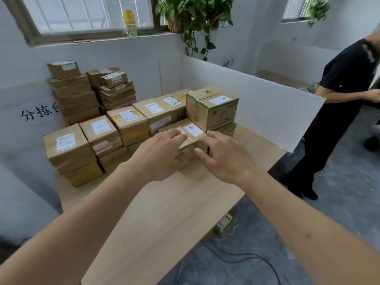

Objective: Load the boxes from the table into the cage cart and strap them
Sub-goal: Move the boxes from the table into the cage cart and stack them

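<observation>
I'm reaching both hands — left hand (162, 155) and right hand (224, 157), fingers spread, gripping nothing — onto the green-edged box (190, 134) near the table's (164, 212) right edge; the taller box (212, 109) touching it might tip when I'm lifting.

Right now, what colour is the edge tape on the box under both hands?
Green tape on the brown box, seen in the head view.

Brown cartons, pale wood, black clothes.
We see tan boxes (98, 138) with white labels; green-edged carton (213, 109) at 1 o'clock; light wood table (164, 212); yellow-capped bottle (130, 22) at 11; bystander (337, 103) in black at 3.
</observation>
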Motion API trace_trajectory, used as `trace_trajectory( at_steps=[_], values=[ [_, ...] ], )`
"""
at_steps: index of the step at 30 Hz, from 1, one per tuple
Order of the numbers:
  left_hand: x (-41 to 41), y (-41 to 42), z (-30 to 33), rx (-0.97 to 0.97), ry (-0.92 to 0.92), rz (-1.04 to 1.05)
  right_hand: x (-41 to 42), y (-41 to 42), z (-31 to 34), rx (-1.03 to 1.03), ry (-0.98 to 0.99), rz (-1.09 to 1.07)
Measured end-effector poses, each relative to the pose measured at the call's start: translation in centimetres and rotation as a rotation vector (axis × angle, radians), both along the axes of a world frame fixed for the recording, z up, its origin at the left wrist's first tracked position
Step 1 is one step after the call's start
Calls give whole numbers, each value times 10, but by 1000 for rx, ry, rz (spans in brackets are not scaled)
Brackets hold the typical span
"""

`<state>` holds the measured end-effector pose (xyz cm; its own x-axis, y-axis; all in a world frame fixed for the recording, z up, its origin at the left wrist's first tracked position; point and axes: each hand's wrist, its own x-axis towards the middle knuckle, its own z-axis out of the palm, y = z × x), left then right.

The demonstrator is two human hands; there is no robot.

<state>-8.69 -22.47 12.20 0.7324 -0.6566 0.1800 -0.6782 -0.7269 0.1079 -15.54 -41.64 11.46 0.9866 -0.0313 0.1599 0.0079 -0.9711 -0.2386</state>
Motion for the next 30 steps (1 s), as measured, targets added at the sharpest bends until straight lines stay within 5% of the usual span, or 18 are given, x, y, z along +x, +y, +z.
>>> trace_trajectory(
  at_steps=[19,30],
  values=[
    [234,-175,-28,57,14,5,221,-175,-29,88,51,-91],
    [317,-301,-73,47,106,305,355,-325,-68,69,91,135]
  ],
)
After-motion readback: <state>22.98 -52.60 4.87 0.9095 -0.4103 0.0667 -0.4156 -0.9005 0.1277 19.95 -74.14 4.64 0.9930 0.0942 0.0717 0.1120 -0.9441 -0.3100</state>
